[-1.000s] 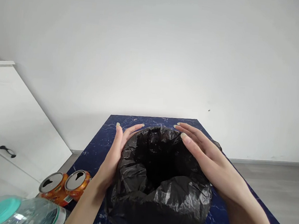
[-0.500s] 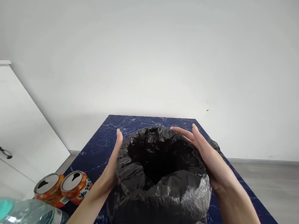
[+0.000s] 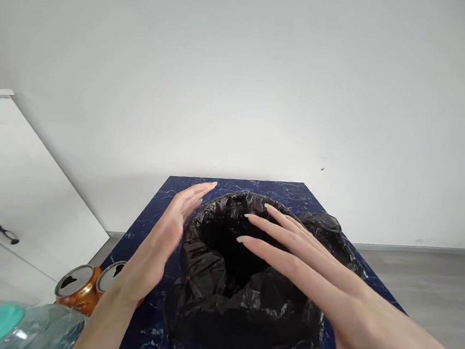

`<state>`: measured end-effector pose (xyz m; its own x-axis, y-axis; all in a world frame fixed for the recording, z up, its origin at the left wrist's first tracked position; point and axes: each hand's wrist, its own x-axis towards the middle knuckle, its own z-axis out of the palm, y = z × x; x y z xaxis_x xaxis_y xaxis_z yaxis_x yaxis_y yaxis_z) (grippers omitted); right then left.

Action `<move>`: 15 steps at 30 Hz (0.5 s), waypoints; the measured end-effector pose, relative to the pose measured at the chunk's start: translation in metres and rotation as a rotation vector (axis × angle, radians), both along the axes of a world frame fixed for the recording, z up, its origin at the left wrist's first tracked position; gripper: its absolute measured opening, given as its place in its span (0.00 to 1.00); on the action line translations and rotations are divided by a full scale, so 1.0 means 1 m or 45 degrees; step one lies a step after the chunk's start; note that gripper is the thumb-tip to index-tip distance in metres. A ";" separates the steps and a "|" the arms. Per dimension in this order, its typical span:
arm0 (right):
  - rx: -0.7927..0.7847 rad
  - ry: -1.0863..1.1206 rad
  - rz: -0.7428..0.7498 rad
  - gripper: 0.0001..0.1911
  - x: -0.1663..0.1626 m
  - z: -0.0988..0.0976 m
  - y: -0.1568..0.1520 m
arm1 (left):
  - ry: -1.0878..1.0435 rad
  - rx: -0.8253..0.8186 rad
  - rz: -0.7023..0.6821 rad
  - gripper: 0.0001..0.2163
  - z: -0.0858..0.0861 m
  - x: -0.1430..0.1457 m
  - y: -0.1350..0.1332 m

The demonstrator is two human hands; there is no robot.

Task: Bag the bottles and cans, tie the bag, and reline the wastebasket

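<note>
Black plastic fills the space between your hands: a bin bag (image 3: 242, 285) with its mouth open, standing on the blue marbled surface (image 3: 151, 227). Your left hand (image 3: 155, 249) is flat and released just beside the bag's left rim, perhaps brushing it. Your right hand (image 3: 321, 282) hovers spread over the opening, gripping nothing. Left of your left hand lie two orange cans (image 3: 77, 288) and clear bottles (image 3: 16, 326) with teal caps.

Both hands (image 3: 160, 239) flat, fingers extended
</note>
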<state>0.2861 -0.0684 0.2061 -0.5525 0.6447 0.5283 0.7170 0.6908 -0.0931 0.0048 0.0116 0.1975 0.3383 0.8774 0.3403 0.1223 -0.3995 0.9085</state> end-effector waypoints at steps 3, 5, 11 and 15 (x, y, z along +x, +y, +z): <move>0.064 -0.115 -0.051 0.53 -0.001 -0.007 0.000 | 0.469 0.244 -0.176 0.64 0.010 -0.015 -0.012; 0.062 -0.154 -0.110 0.55 0.001 -0.014 0.001 | 0.766 0.326 -0.175 0.73 0.015 -0.021 -0.019; 0.041 -0.145 -0.252 0.67 0.008 -0.029 -0.002 | 1.223 0.455 0.035 0.62 0.010 -0.019 -0.026; -0.127 -0.069 -0.359 0.73 0.008 -0.030 -0.005 | 1.212 0.495 0.080 0.63 0.005 -0.020 -0.023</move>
